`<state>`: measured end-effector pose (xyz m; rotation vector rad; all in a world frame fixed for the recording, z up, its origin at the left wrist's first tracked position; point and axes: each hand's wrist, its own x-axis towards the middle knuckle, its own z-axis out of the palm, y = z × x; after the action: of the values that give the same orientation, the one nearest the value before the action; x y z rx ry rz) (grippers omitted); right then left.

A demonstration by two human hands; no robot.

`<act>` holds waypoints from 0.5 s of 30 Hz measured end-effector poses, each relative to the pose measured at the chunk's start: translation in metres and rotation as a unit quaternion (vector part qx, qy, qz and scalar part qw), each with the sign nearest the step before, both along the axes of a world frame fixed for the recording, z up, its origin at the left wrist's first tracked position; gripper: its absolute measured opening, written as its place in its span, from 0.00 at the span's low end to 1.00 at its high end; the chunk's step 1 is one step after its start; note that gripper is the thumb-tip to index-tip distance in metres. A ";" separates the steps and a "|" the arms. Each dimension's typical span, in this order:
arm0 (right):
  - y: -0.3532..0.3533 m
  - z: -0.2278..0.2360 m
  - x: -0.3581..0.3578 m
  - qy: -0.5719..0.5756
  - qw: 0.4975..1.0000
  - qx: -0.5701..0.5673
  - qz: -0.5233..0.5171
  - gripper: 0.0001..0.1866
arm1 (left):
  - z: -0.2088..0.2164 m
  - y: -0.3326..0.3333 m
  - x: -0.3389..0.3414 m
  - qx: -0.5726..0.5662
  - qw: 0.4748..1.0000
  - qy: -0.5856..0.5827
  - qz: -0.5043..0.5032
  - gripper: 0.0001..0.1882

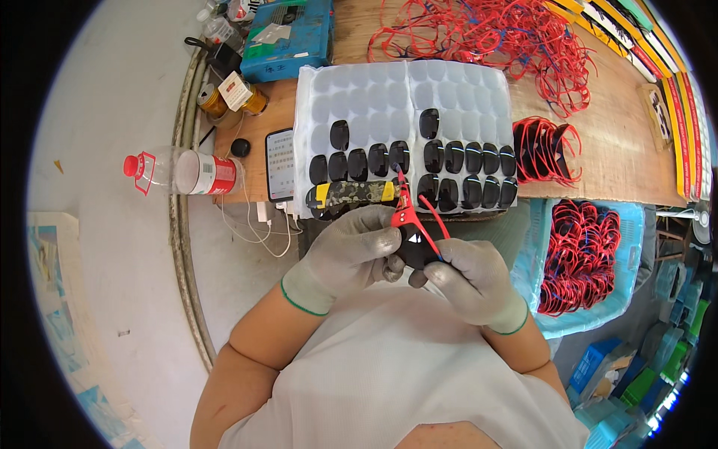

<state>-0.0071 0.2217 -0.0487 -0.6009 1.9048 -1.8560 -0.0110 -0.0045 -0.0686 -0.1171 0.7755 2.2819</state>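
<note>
Between my two gloved hands is a pair of red-framed sunglasses (411,218) with dark lenses, held close to my chest. My left hand (351,243) pinches one side of the frame near a lens. On the other side, my right hand (471,280) grips the frame by a dark lens, its thumb on top. Just beyond my hands lies a camouflage-and-yellow handled tool (355,194), its kind unclear, across the near edge of a white moulded tray (366,84). Dark lenses (434,155) sit in the tray's nearer rows.
Tangled red frames (479,34) cover the back of the wooden table (617,142). A row of red glasses (546,153) stands right of the tray; a blue basket (632,247) of more is below. A phone (280,166), bottle (187,172) and blue case (307,37) are left.
</note>
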 end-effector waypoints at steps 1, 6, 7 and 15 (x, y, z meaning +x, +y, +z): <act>0.000 0.002 0.000 0.005 1.000 -0.013 0.004 0.09 | 0.002 0.000 -0.002 0.015 1.000 0.017 -0.016 0.14; 0.012 0.007 -0.007 0.103 0.993 0.021 0.057 0.12 | 0.023 0.010 0.009 -0.098 0.994 0.041 0.027 0.13; 0.010 0.009 -0.007 0.136 0.989 0.037 0.045 0.12 | 0.022 0.012 0.010 -0.124 0.991 0.036 0.043 0.12; -0.008 0.005 0.003 0.261 0.957 0.094 -0.079 0.09 | 0.019 0.015 0.005 -0.176 0.980 0.060 0.073 0.12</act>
<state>-0.0043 0.2138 -0.0437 -0.9737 2.4974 -1.6893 -0.0064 0.0104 -0.0492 -0.2060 1.2690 2.2817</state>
